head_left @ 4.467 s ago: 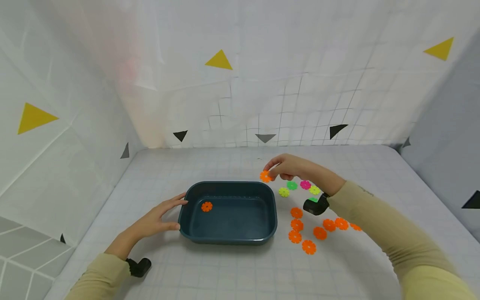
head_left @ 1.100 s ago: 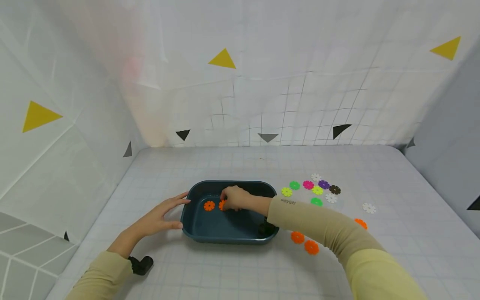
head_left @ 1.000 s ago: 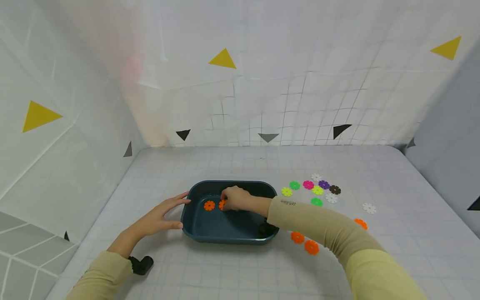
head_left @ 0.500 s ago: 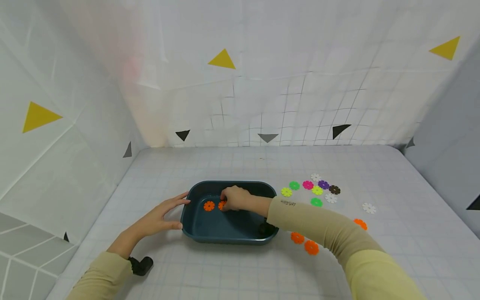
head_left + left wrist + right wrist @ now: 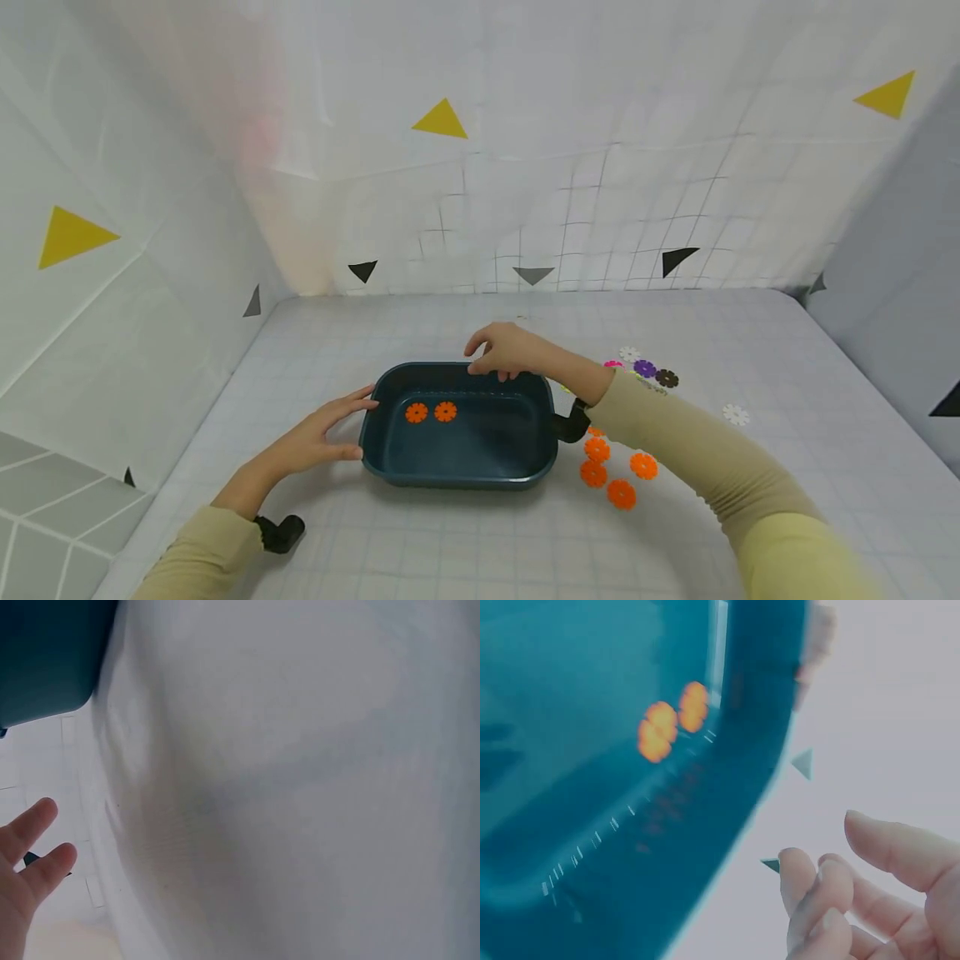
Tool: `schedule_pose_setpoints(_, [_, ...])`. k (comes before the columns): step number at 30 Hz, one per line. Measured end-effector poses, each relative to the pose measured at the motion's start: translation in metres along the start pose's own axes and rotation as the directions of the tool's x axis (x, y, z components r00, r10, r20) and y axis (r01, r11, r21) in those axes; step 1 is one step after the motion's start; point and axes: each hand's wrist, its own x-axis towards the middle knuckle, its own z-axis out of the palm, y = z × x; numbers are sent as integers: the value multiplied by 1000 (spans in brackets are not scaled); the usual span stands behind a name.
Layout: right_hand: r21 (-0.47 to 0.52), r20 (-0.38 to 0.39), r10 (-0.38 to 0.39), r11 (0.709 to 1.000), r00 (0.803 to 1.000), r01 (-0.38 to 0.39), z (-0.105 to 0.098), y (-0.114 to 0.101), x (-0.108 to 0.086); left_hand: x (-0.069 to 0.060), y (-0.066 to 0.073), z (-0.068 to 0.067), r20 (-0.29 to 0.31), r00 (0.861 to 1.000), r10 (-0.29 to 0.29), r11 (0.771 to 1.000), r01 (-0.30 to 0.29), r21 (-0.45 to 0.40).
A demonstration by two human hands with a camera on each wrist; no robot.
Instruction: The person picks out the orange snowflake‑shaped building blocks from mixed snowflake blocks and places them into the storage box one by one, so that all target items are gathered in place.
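A dark teal basin (image 5: pixel 465 482) stands on the table, with two orange flower-shaped discs lying flat inside, one disc (image 5: pixel 416 412) left of the other (image 5: pixel 446 412). My left hand (image 5: pixel 322 437) touches the basin's left rim with spread, relaxed fingers. Over the basin's back rim hovers my right hand (image 5: pixel 510 350), its fingers loosely bent and apart, holding nothing. In the right wrist view, the thumb and fingers of the right hand (image 5: pixel 877 892) are separated beside the basin (image 5: pixel 757 712), and both orange discs (image 5: pixel 658 732) show inside it.
Several orange discs (image 5: pixel 621 494) lie right of the basin. Farther back are a purple disc (image 5: pixel 645 368), a brown disc (image 5: pixel 667 378) and white discs (image 5: pixel 736 414); the right forearm partly covers others. Fabric walls with coloured triangles rise behind and beside the table.
The second orange disc now lies in the basin, let go by my right hand, which has lifted up and back toward the rear rim. My left hand has stayed at the left rim.
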Motion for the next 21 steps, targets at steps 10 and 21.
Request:
schedule_pose_setpoints(10, [66,-77,26,998,997,-21,-38,31,-62,1,-2,2,-4,1000,15,1000,-15,19])
schedule_pose_setpoints(21, [142,-99,112,985,989,-97,-40,68,-114,0,-7,2,-10,999,36,999,-36,22])
